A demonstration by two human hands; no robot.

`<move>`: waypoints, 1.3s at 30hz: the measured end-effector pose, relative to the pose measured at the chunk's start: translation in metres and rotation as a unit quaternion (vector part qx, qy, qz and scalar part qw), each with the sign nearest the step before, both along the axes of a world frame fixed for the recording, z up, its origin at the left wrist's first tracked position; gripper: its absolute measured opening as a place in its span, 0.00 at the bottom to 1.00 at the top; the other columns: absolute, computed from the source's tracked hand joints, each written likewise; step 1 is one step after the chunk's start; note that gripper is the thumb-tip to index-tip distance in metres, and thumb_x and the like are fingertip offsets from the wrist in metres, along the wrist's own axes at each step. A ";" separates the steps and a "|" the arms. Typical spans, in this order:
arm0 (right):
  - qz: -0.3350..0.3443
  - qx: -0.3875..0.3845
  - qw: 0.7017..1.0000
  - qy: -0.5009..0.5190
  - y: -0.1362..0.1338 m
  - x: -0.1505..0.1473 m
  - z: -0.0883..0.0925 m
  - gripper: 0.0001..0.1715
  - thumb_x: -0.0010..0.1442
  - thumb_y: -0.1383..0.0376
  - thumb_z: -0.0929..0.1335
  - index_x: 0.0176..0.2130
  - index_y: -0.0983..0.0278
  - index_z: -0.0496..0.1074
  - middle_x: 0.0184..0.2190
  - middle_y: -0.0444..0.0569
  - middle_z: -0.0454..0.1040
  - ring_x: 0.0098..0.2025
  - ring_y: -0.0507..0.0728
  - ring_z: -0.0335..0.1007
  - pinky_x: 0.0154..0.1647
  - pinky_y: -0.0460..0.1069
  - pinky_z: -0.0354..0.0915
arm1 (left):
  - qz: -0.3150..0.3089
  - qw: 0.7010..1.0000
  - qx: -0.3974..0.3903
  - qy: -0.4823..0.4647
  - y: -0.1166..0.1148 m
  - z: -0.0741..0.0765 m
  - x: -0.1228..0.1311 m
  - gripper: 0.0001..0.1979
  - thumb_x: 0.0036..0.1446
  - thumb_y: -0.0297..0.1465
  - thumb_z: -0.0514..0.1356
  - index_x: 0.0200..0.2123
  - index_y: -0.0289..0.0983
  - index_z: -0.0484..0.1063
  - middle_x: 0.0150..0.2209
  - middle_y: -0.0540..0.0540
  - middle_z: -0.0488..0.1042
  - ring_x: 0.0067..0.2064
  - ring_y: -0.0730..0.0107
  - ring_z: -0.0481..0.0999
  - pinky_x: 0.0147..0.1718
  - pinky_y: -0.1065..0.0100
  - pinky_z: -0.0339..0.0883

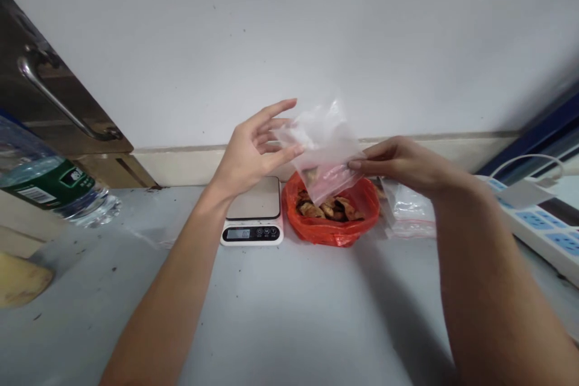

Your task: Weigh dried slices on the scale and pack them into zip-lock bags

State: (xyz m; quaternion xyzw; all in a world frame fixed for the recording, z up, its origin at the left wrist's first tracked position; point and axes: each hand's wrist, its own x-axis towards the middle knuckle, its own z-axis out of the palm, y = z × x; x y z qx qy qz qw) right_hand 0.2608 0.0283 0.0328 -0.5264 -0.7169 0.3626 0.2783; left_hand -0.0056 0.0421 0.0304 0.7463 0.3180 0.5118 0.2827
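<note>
bag (329,143) | left hand (246,154) half-spread, touching | right hand (400,163) pinching edge

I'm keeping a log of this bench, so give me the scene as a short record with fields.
Left hand: fingers spread, thumb at the clear bag's left side
Right hand: pinching the clear bag's right side
Scale: white, display reading 0.0
Red bag: right of the scale, open, holding brown pieces
Far right: white and blue power strip
Left: water bottle with green label, tilted in view
Clear bag contents: cannot tell
</note>
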 end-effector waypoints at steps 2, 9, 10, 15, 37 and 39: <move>-0.007 -0.016 0.999 0.038 0.000 -0.001 -0.004 0.36 0.39 0.33 0.75 0.23 0.63 0.76 0.21 0.44 0.67 0.27 0.53 0.58 0.30 0.50 0.57 | 0.016 1.000 -0.005 -0.002 0.001 -0.003 0.003 0.23 0.50 0.33 0.73 0.51 0.39 0.81 0.48 0.44 0.83 0.48 0.61 0.83 0.47 0.64 0.79; 0.053 -0.010 0.992 -0.114 0.008 0.005 -0.012 0.37 0.49 0.37 0.70 0.14 0.61 0.56 0.17 0.39 0.49 0.23 0.49 0.43 0.24 0.48 0.45 | 0.044 0.998 0.007 -0.038 -0.003 -0.014 0.030 0.08 0.51 0.26 0.71 0.37 0.36 0.84 0.39 0.45 0.86 0.40 0.66 0.85 0.41 0.69 0.80; 0.041 -0.004 0.992 -0.122 0.009 0.007 -0.012 0.35 0.50 0.38 0.70 0.15 0.61 0.57 0.17 0.40 0.49 0.23 0.49 0.44 0.24 0.48 0.45 | 0.050 0.998 0.018 -0.041 -0.004 -0.014 0.030 0.07 0.52 0.25 0.71 0.37 0.36 0.83 0.40 0.45 0.86 0.40 0.66 0.85 0.41 0.70 0.79; 0.021 0.024 0.991 -0.127 0.013 0.015 -0.012 0.26 0.49 0.44 0.70 0.17 0.61 0.67 0.17 0.42 0.58 0.24 0.51 0.51 0.25 0.48 0.51 | 0.081 0.993 0.047 -0.073 -0.006 -0.011 0.029 0.07 0.53 0.23 0.70 0.37 0.35 0.83 0.40 0.47 0.86 0.42 0.67 0.86 0.44 0.71 0.79; -0.018 0.020 0.995 0.099 -0.005 -0.001 -0.003 0.25 0.49 0.45 0.77 0.31 0.62 0.74 0.32 0.48 0.78 0.36 0.58 0.73 0.36 0.51 0.69 | 0.060 0.997 0.049 -0.015 -0.005 0.001 0.011 0.16 0.58 0.42 0.71 0.43 0.39 0.79 0.41 0.45 0.82 0.45 0.59 0.84 0.43 0.63 0.77; -0.020 -0.001 0.989 0.149 -0.006 -0.008 -0.004 0.26 0.50 0.45 0.77 0.33 0.61 0.72 0.32 0.47 0.78 0.35 0.57 0.75 0.36 0.51 0.71 | 0.053 0.998 0.020 -0.020 -0.004 0.004 0.002 0.15 0.59 0.44 0.69 0.36 0.38 0.78 0.29 0.48 0.80 0.33 0.65 0.83 0.35 0.66 0.77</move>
